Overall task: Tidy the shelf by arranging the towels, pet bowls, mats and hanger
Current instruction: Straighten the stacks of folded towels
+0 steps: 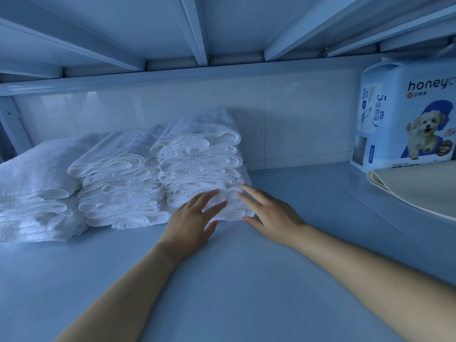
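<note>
Both hands, left hand (195,219) and right hand (269,212), fingers spread flat against rightmost towel stack (199,159); bare shelf (308,206) runs rightward to mat (419,186).

We've just got the one view here, a wide-angle head cam, so no overlap to speak of. It looks forward and down into the shelf (246,292) from close up, facing the tiled back wall (296,124), with the upper shelf's underside (148,25) across the top.

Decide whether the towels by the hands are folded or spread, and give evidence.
Folded: the towel stack shows rounded, layered fold edges, piled on the shelf.
</note>
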The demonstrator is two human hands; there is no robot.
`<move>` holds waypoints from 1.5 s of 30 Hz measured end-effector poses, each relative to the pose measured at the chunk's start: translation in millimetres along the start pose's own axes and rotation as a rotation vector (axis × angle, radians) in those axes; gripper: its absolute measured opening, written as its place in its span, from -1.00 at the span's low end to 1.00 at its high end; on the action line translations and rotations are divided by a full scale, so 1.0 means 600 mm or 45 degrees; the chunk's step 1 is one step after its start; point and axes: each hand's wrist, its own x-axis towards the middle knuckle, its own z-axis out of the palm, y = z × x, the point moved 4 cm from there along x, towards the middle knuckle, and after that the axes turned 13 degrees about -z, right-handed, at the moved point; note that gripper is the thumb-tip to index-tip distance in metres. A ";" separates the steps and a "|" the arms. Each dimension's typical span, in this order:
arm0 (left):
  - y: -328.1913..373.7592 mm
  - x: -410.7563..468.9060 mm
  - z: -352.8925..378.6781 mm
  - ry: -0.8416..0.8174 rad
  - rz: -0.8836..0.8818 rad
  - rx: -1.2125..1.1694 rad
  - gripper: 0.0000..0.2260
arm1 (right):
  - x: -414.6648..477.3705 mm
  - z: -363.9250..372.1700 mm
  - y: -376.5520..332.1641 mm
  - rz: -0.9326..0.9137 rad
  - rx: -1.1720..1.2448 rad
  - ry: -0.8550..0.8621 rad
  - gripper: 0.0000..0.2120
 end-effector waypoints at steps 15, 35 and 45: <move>-0.001 -0.014 0.007 -0.234 -0.066 -0.018 -0.53 | -0.009 0.004 -0.001 0.151 0.057 -0.199 -0.52; 0.414 -0.026 -0.110 -0.311 -0.195 -0.357 -0.50 | -0.379 -0.280 0.017 0.350 0.162 -0.098 -0.52; 0.799 -0.007 -0.150 -0.278 0.045 -0.658 -0.73 | -0.710 -0.495 0.064 0.631 -0.041 0.078 -0.60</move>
